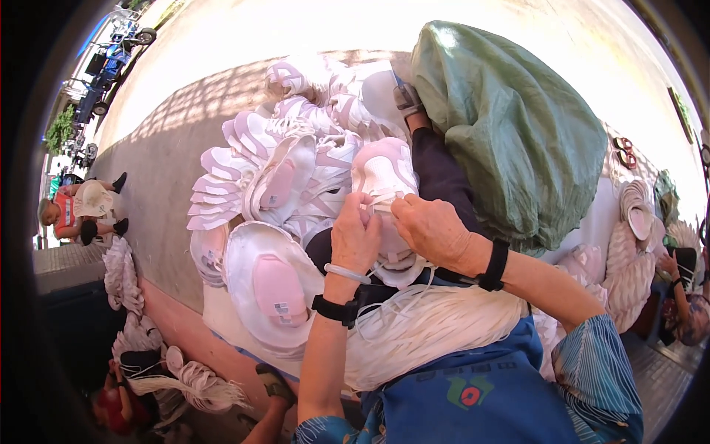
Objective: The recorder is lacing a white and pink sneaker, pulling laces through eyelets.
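blue apron (473, 396) fills the near edge, a thick bundle of white laces (436, 325) across the lap. both hands meet on a pink and white sneaker (384, 174) at centre: left hand (355, 237) and right hand (429, 229) pinch its lace ends closed near the tongue. lacing looks partly done. many more sneakers (274, 170) lie heaped far left, beside a green sack (510, 126).

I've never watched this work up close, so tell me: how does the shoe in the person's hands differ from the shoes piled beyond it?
The held shoe stands alone over the lap, gripped by the left hand and right hand at its laces; the piled shoes lie untouched in a heap. The held shoe shows its top, while several piled ones show soles or open insides. Both are pink and white.
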